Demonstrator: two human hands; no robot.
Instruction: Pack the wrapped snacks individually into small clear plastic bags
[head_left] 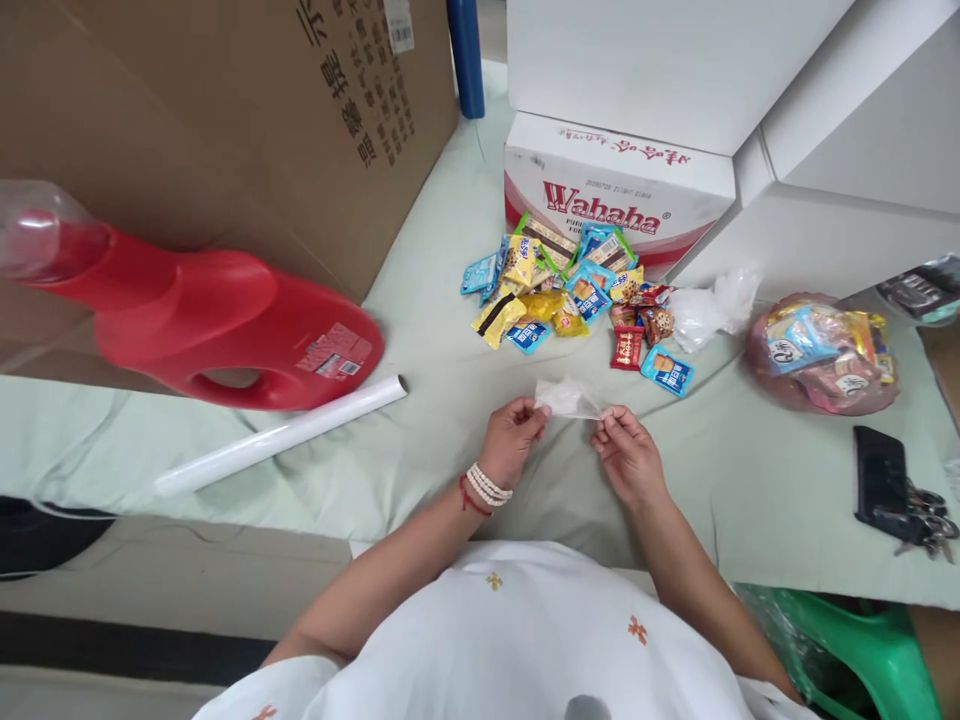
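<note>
My left hand [516,440] pinches one end of a small clear plastic bag [566,399], and my right hand [627,452] pinches its other end. The bag stretches between my fingertips just above the cloth and looks thin and flat. Right beyond it lies a loose heap of wrapped snacks [562,280] in blue, yellow, green and red. A blue snack packet [667,371] and a red wrapped sweet [626,347] are closest to my right hand. Crumpled clear plastic bags [716,308] rest at the heap's right side.
A Wahaha carton [622,190] backs the heap. On the left stand a big cardboard box [187,130], a red detergent bottle [247,320] and a white tube [285,435]. Right lie a pinkish bag of snacks [821,355], a phone [879,470] and keys [930,520]. A green stool [862,640] stands below.
</note>
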